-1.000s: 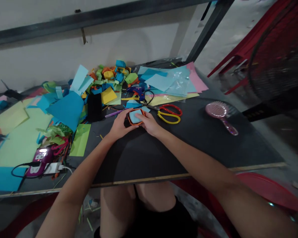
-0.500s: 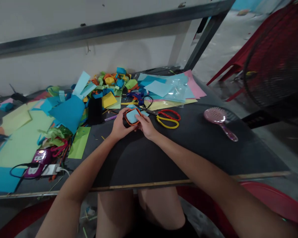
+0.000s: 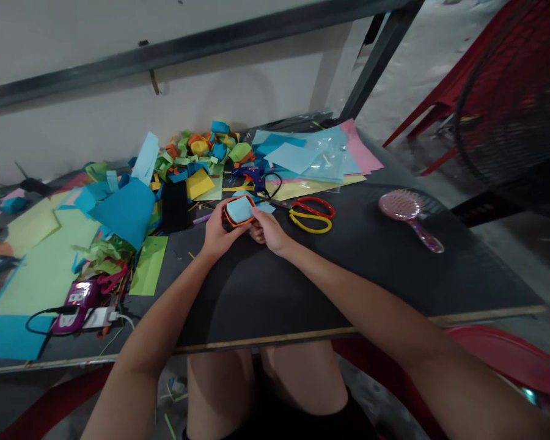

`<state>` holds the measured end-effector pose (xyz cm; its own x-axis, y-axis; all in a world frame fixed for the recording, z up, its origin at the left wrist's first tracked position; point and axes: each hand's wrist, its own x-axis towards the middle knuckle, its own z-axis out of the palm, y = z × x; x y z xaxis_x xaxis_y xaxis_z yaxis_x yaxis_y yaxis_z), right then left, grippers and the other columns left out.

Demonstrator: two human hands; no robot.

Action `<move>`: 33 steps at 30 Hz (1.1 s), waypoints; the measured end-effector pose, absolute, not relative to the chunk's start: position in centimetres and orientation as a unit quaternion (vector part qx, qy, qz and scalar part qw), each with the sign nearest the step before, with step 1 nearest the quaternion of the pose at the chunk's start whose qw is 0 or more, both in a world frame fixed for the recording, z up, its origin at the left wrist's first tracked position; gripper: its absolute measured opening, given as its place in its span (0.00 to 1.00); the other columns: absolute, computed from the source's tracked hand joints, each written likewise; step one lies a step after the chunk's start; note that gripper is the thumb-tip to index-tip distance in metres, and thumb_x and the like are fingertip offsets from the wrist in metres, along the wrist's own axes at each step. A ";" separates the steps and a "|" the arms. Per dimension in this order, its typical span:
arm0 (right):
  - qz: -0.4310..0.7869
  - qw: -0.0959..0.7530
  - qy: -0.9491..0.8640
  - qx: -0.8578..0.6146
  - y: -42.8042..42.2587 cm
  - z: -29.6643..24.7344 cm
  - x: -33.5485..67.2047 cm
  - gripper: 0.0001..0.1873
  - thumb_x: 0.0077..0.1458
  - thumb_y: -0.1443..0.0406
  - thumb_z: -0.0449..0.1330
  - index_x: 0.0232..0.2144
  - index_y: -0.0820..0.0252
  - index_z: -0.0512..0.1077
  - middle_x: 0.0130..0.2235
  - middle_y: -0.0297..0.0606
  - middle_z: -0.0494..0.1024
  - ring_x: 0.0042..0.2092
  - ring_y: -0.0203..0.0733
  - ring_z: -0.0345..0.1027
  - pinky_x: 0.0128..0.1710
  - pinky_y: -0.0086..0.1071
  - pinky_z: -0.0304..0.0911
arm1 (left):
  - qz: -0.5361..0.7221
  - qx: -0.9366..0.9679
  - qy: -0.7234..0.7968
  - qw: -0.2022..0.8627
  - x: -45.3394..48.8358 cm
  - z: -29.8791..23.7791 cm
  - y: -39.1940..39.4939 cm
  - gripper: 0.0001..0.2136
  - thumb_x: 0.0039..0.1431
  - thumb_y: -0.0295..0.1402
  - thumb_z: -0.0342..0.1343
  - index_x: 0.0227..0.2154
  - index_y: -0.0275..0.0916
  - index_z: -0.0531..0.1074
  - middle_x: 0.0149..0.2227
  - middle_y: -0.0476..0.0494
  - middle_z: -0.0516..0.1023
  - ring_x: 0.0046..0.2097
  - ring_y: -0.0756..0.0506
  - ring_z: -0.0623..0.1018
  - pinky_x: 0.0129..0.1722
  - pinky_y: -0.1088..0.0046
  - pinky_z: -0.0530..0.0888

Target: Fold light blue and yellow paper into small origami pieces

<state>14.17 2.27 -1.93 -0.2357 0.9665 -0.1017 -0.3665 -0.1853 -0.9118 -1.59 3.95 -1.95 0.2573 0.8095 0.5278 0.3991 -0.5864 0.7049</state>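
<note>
Between my hands, just above the dark tabletop, is a small rounded box shape with an orange rim and a light blue paper face (image 3: 239, 209). My left hand (image 3: 217, 231) wraps round its left side and underside. At its right edge, my right hand (image 3: 269, 231) is closed with thumb and fingers against the piece; the fingertips are partly hidden. Scraps of light blue paper (image 3: 266, 208) lie right behind the hands. Scissors with one red and one yellow handle (image 3: 311, 215) rest to the right. Beyond the hands lies a blue glue gun (image 3: 253, 177).
Folded paper pieces (image 3: 201, 150) are heaped at the back, beside sheets of coloured paper (image 3: 297, 157). A black phone-like block (image 3: 175, 206) and a purple device with a cable (image 3: 76, 305) are on the left. A pink hairbrush (image 3: 410, 217) lies right; a fan (image 3: 513, 104) stands beyond.
The orange-rimmed piece has tilted and shifted slightly left in my left hand. My right thumb has slid from the middle of the blue face to its right edge.
</note>
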 end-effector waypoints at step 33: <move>0.245 0.545 -0.686 -0.415 1.3 -2.4 16.3 0.26 0.48 0.50 0.66 0.48 0.52 0.71 0.57 0.46 0.65 0.61 0.56 0.60 0.49 0.49 0.69 | 0.510 0.804 0.305 0.014 -1.6 -2.9 3.8 0.19 0.59 0.37 0.60 0.50 0.41 0.62 0.56 0.33 0.73 0.60 0.39 0.73 0.59 0.55 0.73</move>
